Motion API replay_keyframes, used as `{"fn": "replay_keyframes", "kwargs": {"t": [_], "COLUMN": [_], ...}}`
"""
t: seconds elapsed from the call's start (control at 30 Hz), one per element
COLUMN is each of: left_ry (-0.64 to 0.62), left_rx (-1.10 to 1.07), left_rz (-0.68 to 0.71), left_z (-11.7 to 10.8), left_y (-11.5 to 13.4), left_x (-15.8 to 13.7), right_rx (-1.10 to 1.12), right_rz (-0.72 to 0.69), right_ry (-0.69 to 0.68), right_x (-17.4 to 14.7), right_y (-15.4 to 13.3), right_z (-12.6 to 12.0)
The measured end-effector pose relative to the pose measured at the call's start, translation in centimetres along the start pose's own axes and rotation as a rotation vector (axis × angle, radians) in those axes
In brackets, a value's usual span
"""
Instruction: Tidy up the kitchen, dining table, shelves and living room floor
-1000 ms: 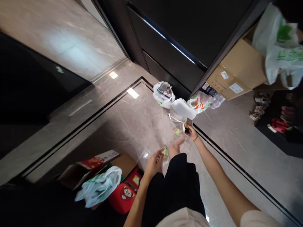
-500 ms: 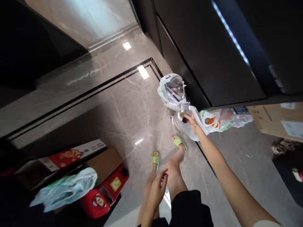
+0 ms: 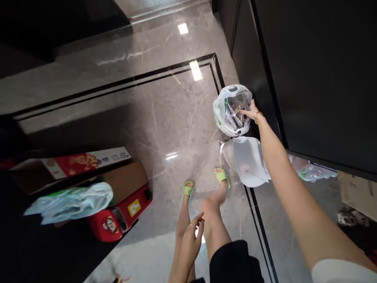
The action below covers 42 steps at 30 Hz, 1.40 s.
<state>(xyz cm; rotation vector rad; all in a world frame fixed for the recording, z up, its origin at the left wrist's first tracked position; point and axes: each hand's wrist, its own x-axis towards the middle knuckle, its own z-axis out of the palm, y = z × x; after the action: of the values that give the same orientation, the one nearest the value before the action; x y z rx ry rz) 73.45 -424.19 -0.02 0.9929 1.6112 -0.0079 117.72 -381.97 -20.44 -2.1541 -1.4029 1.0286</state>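
A white plastic bag [image 3: 220, 118] stands open on the floor against the dark cabinet, with clear plastic packaging [image 3: 232, 122] inside. At its right rim is my right hand [image 3: 251, 111], thumb and fingers apart and reaching over the opening; I make out nothing held in it. Part of the hand's far side is hidden. Just below the bag sits a whitish, translucent bin-like thing [image 3: 249, 161]. My left hand [image 3: 191, 239] hangs in front of my legs, fingers loosely bent and apart, holding nothing.
To the right are a clear plastic bag [image 3: 316, 171], a cardboard box [image 3: 355, 194] and shoes [image 3: 352, 218]. At left lie boxes [image 3: 126, 181], a bluish plastic bag [image 3: 76, 202] and a red Mario-printed item [image 3: 108, 226]. The dark cabinet [image 3: 321, 78] rises beside my right arm.
My right hand has moved from above the whitish thing to the white bag's opening. The clear plastic container it held no longer shows in its fingers. The view has shifted; my left hand stays low.
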Motion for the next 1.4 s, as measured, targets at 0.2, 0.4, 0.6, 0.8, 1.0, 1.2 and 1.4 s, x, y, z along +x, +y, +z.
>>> {"fn": "replay_keyframes", "kwargs": {"t": [0.2,0.4,0.6,0.8,1.0,1.2,1.4], "left_ry": [-0.038,0.037,0.384,0.823,1.176,1.453,1.515], "left_rx": [-0.098,-0.193,-0.329,-0.565,-0.793,-0.962,-1.042], "left_rz": [0.069,0.254,0.347,0.182,-0.015,-0.186,-0.147], "left_z": [-1.1,-4.8,-12.0,-17.5,-15.6,-15.2,-21.9], "left_y": [4.0,8.4,4.5,-10.3,-30.2,-46.7,-58.3], "left_x": [-3.0,-9.5,-18.7,-32.6,-47.4,-58.3,-59.7], "right_rx": [0.107,0.247,0.306,0.175,-0.010,-0.094,-0.171], "right_rz": [0.137,0.331,-0.040,-0.556,-0.787,-0.807,-0.769], "right_ry": [0.092,0.000,-0.359,-0.882,-1.298,-1.448,-1.297], "right_x": [-14.4,-43.2,-61.3,-72.9,-91.0,-105.8,-109.5], "right_y": [-3.8,-12.3,-26.8,-40.9,-45.0,-47.5,-54.7], "right_z": [0.6,3.0,8.1,17.1,30.6,41.9,55.7]}}
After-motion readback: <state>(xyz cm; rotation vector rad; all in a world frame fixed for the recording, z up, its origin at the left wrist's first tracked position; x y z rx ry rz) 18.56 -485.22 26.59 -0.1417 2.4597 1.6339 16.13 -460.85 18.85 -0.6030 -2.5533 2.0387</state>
